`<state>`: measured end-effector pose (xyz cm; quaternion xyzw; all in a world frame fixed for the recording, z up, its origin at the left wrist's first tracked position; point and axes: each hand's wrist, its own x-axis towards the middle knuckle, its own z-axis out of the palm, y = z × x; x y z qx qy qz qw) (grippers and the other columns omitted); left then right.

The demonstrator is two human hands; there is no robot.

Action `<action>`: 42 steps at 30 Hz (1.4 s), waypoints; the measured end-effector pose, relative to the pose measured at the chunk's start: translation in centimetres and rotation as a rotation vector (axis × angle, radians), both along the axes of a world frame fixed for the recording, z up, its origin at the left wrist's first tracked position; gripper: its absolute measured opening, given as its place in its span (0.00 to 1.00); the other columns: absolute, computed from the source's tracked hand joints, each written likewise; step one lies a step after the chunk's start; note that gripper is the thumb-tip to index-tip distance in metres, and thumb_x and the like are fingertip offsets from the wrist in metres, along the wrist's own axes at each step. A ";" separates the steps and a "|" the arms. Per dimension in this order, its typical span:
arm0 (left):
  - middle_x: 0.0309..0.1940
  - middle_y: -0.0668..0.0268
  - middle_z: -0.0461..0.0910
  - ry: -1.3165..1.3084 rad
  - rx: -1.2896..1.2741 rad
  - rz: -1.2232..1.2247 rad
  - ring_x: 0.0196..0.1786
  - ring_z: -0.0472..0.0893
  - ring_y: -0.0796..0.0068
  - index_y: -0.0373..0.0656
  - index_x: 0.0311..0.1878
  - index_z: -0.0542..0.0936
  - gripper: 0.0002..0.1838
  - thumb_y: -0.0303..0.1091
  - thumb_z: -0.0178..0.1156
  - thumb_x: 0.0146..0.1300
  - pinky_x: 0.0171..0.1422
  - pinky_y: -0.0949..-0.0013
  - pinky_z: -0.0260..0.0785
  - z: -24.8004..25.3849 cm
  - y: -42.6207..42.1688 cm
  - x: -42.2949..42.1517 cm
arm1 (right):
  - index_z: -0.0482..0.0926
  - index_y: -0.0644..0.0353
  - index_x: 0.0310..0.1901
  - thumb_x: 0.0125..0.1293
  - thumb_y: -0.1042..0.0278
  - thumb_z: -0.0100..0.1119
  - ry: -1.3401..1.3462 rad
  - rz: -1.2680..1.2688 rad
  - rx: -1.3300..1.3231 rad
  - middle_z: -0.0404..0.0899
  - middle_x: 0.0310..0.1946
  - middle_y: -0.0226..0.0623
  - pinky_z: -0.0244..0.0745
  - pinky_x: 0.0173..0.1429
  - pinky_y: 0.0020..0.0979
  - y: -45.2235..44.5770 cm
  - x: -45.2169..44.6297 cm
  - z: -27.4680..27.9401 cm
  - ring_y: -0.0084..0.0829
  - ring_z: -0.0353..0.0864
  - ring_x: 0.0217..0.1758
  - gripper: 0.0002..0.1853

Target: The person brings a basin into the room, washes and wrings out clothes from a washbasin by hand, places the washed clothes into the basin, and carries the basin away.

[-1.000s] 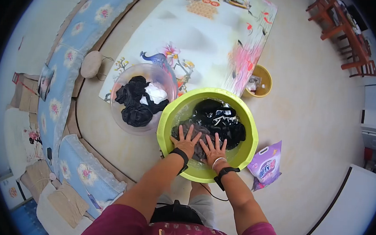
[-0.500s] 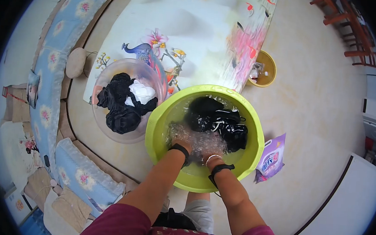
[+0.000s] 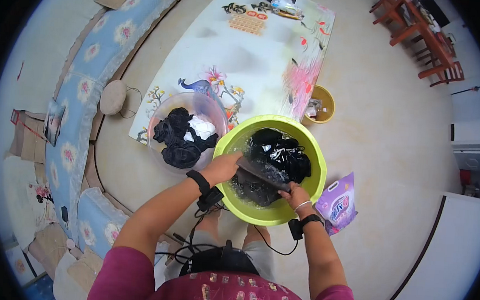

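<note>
A green basin (image 3: pixel 318 174) of water stands in front of me. My left hand (image 3: pixel 223 168) is closed on one end of a wet dark cloth (image 3: pixel 261 173), at the basin's left side. The other end is gripped by my right hand (image 3: pixel 295 197), near the right rim. The cloth is stretched between them, and its lower part hangs into the water; what garment it is I cannot tell. Behind it, black clothes (image 3: pixel 284 152) with white parts lie in the water. A clear plastic tub (image 3: pixel 155 147) at the left holds black clothes (image 3: pixel 177 138) and a white cloth (image 3: pixel 201 128).
A purple detergent bag (image 3: pixel 337 202) stands right of the basin. Beyond it is a table with a flowered cover (image 3: pixel 245 57), with a yellow bin (image 3: pixel 324 108) beside it. A blue-covered sofa (image 3: pixel 84 91) runs along the left. Black cables (image 3: pixel 190 240) hang near my wrists and legs.
Both hands have come up out of the water and moved apart, with the dark cloth now stretched between them. The view has shifted, showing more of the table's far end.
</note>
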<state>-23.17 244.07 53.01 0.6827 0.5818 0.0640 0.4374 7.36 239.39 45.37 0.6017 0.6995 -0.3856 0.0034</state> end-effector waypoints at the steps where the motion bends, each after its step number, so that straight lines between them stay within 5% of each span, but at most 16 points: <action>1: 0.37 0.45 0.76 -0.013 0.024 -0.020 0.44 0.75 0.44 0.40 0.51 0.70 0.18 0.25 0.49 0.54 0.49 0.51 0.66 1.5 -0.3 -0.4 | 0.72 0.61 0.38 0.54 0.55 0.64 -0.007 -0.006 0.014 0.78 0.33 0.52 0.72 0.45 0.41 -0.4 0.4 2.2 0.52 0.77 0.39 0.19; 6: 0.35 0.46 0.77 -0.067 0.258 -0.061 0.38 0.78 0.49 0.40 0.49 0.72 0.17 0.25 0.47 0.54 0.42 0.54 0.70 8.5 -0.7 -1.4 | 0.68 0.64 0.35 0.52 0.63 0.68 0.226 -0.299 0.228 0.76 0.26 0.46 0.71 0.35 0.33 -0.6 0.7 13.4 0.38 0.75 0.27 0.19; 10: 0.30 0.60 0.77 -0.421 0.073 0.014 0.27 0.77 0.74 0.41 0.49 0.73 0.17 0.27 0.44 0.56 0.27 0.71 0.70 17.3 0.2 -1.0 | 0.71 0.63 0.32 0.51 0.68 0.68 0.436 -0.457 0.368 0.74 0.24 0.30 0.68 0.33 0.24 -0.4 -1.5 25.6 0.18 0.68 0.28 0.15; 11: 0.29 0.65 0.76 -0.544 -0.032 0.055 0.25 0.75 0.82 0.41 0.49 0.73 0.17 0.27 0.44 0.56 0.24 0.76 0.68 19.2 0.5 -1.0 | 0.71 0.62 0.31 0.51 0.70 0.68 0.476 -0.492 0.418 0.74 0.24 0.28 0.68 0.33 0.23 -0.5 -1.9 28.1 0.17 0.68 0.28 0.14; 15: 0.30 0.70 0.76 -0.645 0.028 0.021 0.26 0.74 0.84 0.40 0.48 0.73 0.16 0.27 0.44 0.58 0.25 0.79 0.68 28.0 0.8 -0.8 | 0.73 0.63 0.37 0.52 0.73 0.68 0.515 -0.582 0.631 0.77 0.30 0.28 0.71 0.38 0.20 -1.6 -3.8 38.5 0.17 0.73 0.33 0.13; 21: 0.32 0.72 0.74 -0.814 0.402 -0.054 0.29 0.73 0.87 0.37 0.47 0.74 0.14 0.26 0.47 0.58 0.29 0.81 0.67 34.3 1.0 -0.3 | 0.71 0.64 0.45 0.55 0.82 0.61 0.829 -0.654 0.939 0.78 0.37 0.32 0.73 0.44 0.20 -3.2 -4.2 47.1 0.20 0.77 0.38 0.16; 23: 0.33 0.72 0.74 -0.706 0.550 -0.140 0.35 0.72 0.87 0.37 0.45 0.75 0.13 0.25 0.47 0.59 0.38 0.81 0.67 34.1 1.5 -0.4 | 0.70 0.64 0.47 0.56 0.83 0.60 0.862 -0.665 0.876 0.78 0.39 0.33 0.73 0.45 0.20 -2.7 -4.0 45.7 0.21 0.78 0.40 0.17; 24: 0.34 0.72 0.74 -0.746 0.284 -0.026 0.39 0.70 0.87 0.36 0.44 0.75 0.11 0.26 0.46 0.59 0.45 0.80 0.65 34.3 0.6 0.0 | 0.70 0.63 0.46 0.56 0.82 0.61 0.795 -0.632 0.840 0.77 0.39 0.33 0.73 0.45 0.20 -2.3 -4.0 44.4 0.20 0.77 0.40 0.16; 25: 0.32 0.72 0.74 -0.618 0.450 -0.109 0.37 0.72 0.84 0.35 0.42 0.74 0.10 0.26 0.47 0.59 0.42 0.78 0.66 31.9 1.5 -0.1 | 0.71 0.63 0.46 0.55 0.81 0.62 0.731 -0.642 0.809 0.77 0.38 0.32 0.72 0.45 0.20 -1.9 -4.1 42.5 0.20 0.76 0.40 0.17; 29: 0.32 0.60 0.78 -0.311 0.299 -0.089 0.38 0.78 0.69 0.38 0.44 0.76 0.14 0.26 0.47 0.55 0.45 0.67 0.69 20.8 2.2 0.5 | 0.70 0.65 0.44 0.52 0.73 0.66 0.649 -0.602 0.424 0.77 0.35 0.36 0.73 0.42 0.27 -0.9 -2.8 30.8 0.23 0.75 0.38 0.19; 32: 0.48 0.54 0.73 0.088 0.138 -0.178 0.43 0.77 0.54 0.45 0.51 0.74 0.18 0.29 0.49 0.55 0.50 0.60 0.69 12.7 0.9 1.5 | 0.67 0.64 0.39 0.48 0.70 0.66 0.103 -0.333 0.419 0.73 0.33 0.48 0.70 0.38 0.41 -1.6 -3.1 20.8 0.51 0.73 0.35 0.19; 34: 0.55 0.54 0.70 0.244 0.048 -0.243 0.46 0.76 0.49 0.48 0.54 0.73 0.20 0.31 0.50 0.56 0.52 0.58 0.69 6.0 -0.7 2.5 | 0.67 0.62 0.40 0.47 0.72 0.65 0.026 -0.113 0.423 0.69 0.34 0.50 0.68 0.41 0.44 -2.0 -3.0 13.3 0.54 0.70 0.40 0.20; 36: 0.70 0.59 0.50 0.363 0.182 -0.325 0.62 0.65 0.44 0.60 0.64 0.65 0.27 0.36 0.52 0.58 0.57 0.50 0.65 -0.4 -2.7 3.5 | 0.68 0.58 0.44 0.53 0.68 0.58 -0.096 0.059 0.341 0.70 0.44 0.45 0.64 0.51 0.49 -1.7 -3.7 7.3 0.49 0.67 0.51 0.16; 38: 0.72 0.63 0.41 0.490 0.129 -0.399 0.67 0.55 0.44 0.66 0.66 0.59 0.30 0.37 0.51 0.59 0.59 0.42 0.60 -2.7 -3.3 5.2 | 0.69 0.56 0.49 0.56 0.66 0.55 -0.154 0.153 0.300 0.69 0.51 0.44 0.62 0.56 0.52 -1.5 -4.9 3.4 0.48 0.65 0.58 0.18; 40: 0.73 0.71 0.26 0.640 -0.060 -0.514 0.73 0.33 0.48 0.75 0.70 0.46 0.35 0.40 0.49 0.63 0.58 0.22 0.45 -5.3 -3.4 6.9 | 0.61 0.43 0.64 0.61 0.60 0.49 -0.237 0.389 0.290 0.52 0.68 0.35 0.47 0.65 0.62 -1.8 -6.0 0.6 0.45 0.46 0.72 0.27; 42: 0.73 0.71 0.27 0.661 -0.170 -0.479 0.73 0.34 0.48 0.76 0.70 0.45 0.35 0.41 0.48 0.64 0.59 0.23 0.44 -7.3 -3.5 8.1 | 0.54 0.37 0.67 0.62 0.60 0.48 -0.311 0.491 0.108 0.43 0.71 0.31 0.41 0.66 0.64 -1.3 -6.5 -1.4 0.43 0.38 0.74 0.30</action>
